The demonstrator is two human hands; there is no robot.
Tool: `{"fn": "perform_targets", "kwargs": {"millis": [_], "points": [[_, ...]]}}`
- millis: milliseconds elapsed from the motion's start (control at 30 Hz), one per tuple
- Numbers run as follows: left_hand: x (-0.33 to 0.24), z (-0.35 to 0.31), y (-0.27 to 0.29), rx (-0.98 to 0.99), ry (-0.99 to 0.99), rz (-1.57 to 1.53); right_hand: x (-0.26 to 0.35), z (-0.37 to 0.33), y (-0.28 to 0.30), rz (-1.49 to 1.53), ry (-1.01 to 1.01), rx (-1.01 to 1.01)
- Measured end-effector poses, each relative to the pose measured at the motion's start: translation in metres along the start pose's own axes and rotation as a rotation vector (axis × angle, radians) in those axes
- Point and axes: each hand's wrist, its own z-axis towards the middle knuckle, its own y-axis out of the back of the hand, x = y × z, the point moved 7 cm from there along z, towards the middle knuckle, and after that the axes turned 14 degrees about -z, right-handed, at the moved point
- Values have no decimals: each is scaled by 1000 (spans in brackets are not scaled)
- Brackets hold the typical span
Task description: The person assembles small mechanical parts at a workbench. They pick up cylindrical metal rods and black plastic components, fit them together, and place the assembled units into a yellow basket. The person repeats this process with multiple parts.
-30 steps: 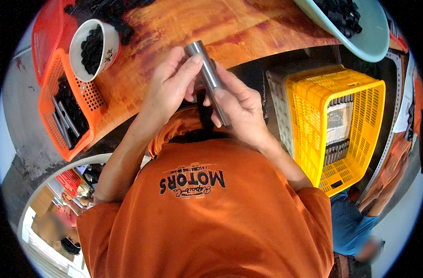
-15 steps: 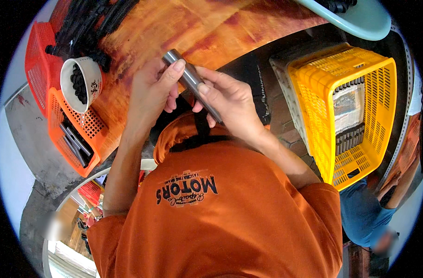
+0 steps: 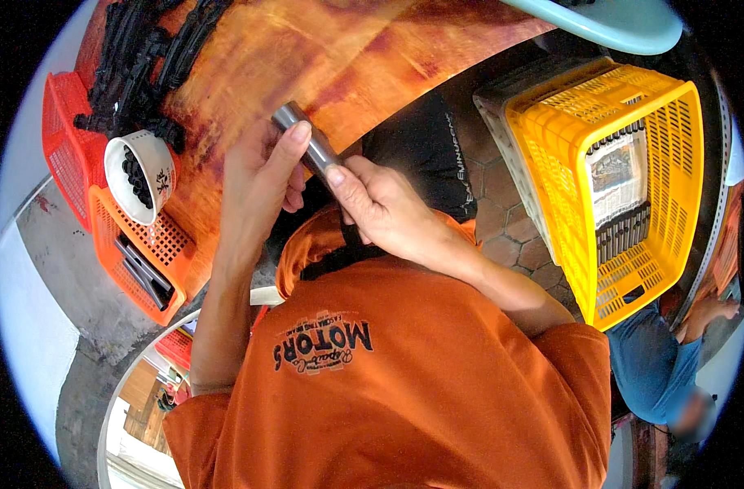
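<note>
A smooth dark grey cylinder (image 3: 317, 153), like a metal tube, lies slantwise between my hands above the edge of the table. My left hand (image 3: 262, 167) pinches its upper end, the thumb laid on top beside the lighter, shinier tip. Lower down, my right hand (image 3: 388, 200) wraps round the cylinder with the thumb along its side. The right palm and fingers hide the lower end. To the left, a white cup (image 3: 161, 167) with small black parts (image 3: 134, 178) stands at the orange basket (image 3: 176, 238), which has several similar dark cylinders (image 3: 143, 273) in it.
A brown-orange table (image 3: 249, 57) carries a heap of long black parts (image 3: 143, 65). Beyond the cup is a red basket (image 3: 64, 138). At the right stands a yellow crate (image 3: 580, 236) with rows of dark cylinders and printed paper. A pale blue basin (image 3: 624, 33) and a person in blue (image 3: 653, 359) are farther right.
My right hand has closed more fully round the cylinder, its fingers now tucked underneath. The cylinder's upper end sits slightly lower and farther left. The whole view has shifted a little.
</note>
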Motion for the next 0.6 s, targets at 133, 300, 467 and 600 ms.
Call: {"fn": "perform_targets", "kwargs": {"millis": [133, 300, 467, 600], "points": [[6, 1, 10, 23, 84, 115, -1, -1, 4, 49, 21, -81], [-45, 3, 14, -266, -568, 402, -7, 3, 0, 46, 27, -106], [-68, 27, -20, -297, -1046, 741, -8, 2, -2, 201, 17, -61], [-53, 41, -23, -204, -1008, 684, -9, 4, -1, 319, 18, 42]]}}
